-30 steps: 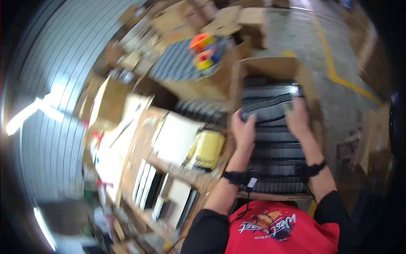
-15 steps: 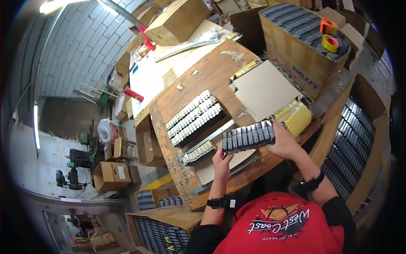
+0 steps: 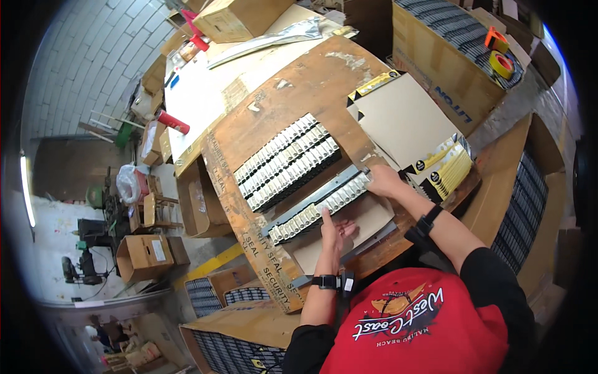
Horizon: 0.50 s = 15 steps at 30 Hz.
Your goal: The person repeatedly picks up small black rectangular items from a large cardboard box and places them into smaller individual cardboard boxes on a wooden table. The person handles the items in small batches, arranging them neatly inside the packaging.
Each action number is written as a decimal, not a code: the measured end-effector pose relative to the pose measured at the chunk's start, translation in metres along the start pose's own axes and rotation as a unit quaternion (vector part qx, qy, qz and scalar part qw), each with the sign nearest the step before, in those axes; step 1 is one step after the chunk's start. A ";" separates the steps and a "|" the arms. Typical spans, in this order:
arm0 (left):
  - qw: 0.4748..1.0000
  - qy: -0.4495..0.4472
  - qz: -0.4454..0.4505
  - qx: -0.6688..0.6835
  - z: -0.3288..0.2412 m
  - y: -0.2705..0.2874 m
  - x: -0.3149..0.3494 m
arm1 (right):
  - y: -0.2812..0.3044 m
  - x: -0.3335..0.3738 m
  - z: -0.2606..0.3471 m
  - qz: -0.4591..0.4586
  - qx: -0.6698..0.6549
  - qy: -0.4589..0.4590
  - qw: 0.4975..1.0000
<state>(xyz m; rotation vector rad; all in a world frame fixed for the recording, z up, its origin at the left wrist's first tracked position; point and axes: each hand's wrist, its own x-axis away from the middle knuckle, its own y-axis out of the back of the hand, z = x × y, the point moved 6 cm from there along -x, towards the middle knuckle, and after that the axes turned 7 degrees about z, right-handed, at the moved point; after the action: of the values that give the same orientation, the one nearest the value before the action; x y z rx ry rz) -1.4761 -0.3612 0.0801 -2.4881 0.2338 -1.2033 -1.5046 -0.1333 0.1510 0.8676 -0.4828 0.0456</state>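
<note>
A row of thin black packs with silver-cream top edges point(image 3: 305, 219) stands on the table along a metal strip point(image 3: 311, 202). My right hand point(image 3: 383, 181) grips the row's right end, its fingertips partly hidden. At the near side of the row, my left hand point(image 3: 337, 233) is open, thumb up against the packs and fingers stretched to the right. Behind the strip stands a larger block of the same packs point(image 3: 286, 163), set in several rows. Flat grey-brown cardboard point(image 3: 367, 225) lies in front of the row, partly under my left hand.
Flat card sheets point(image 3: 408, 115) and a fanned stack of yellow-black cards point(image 3: 450, 167) lie at the table's right. Beyond stands a carton point(image 3: 436, 62) of packs bearing tape rolls point(image 3: 500, 64). Open cartons flank the table at right point(image 3: 492, 181) and lower left point(image 3: 249, 321).
The batch of packs held between both hands has come down into the row beside the metal strip, lengthening it. My left hand has opened; the right one has moved to the row's end.
</note>
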 end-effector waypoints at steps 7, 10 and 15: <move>0.977 0.104 0.184 0.025 -0.003 -0.026 -0.003 | 0.079 0.040 0.006 -0.147 -0.031 0.036 0.988; 0.957 0.113 0.260 -0.057 -0.010 -0.020 0.025 | 0.146 0.114 -0.015 -0.330 -0.107 0.142 0.927; 0.938 0.033 0.343 -0.038 -0.034 -0.040 0.080 | 0.225 0.264 -0.140 -0.516 -0.253 0.085 0.814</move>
<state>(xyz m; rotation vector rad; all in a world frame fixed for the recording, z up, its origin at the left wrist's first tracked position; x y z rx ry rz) -1.4534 -0.3572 0.1729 -2.1217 1.0791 -0.9727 -1.2665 0.0761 0.3492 0.4916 0.2008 -0.9668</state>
